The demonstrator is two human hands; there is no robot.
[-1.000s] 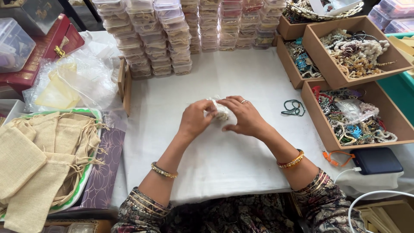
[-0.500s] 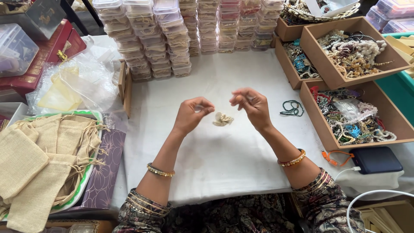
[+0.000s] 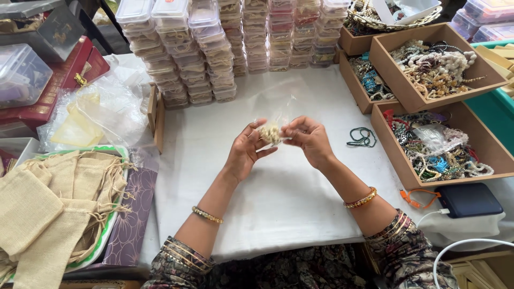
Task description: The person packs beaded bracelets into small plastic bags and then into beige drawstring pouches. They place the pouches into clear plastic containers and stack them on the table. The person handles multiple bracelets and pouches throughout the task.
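My left hand (image 3: 245,150) and my right hand (image 3: 309,140) are raised together above the white table (image 3: 278,198). Between their fingertips they hold a small clear plastic pouch (image 3: 271,130) with a bunch of pale cream beads inside. The pouch's open top stands up above my fingers and is hard to make out. A dark green bead bracelet (image 3: 364,136) lies on the cloth just right of my right hand.
Stacks of small clear plastic boxes (image 3: 209,48) line the back. Brown trays of mixed bead jewellery (image 3: 436,144) sit at the right, with a dark power bank (image 3: 468,199) near the edge. Burlap pouches (image 3: 48,203) and clear bags (image 3: 96,115) lie at the left.
Half a second ago my hands were apart with the beads lying on the cloth. Now both hands have come together and lifted the beads inside the clear pouch.
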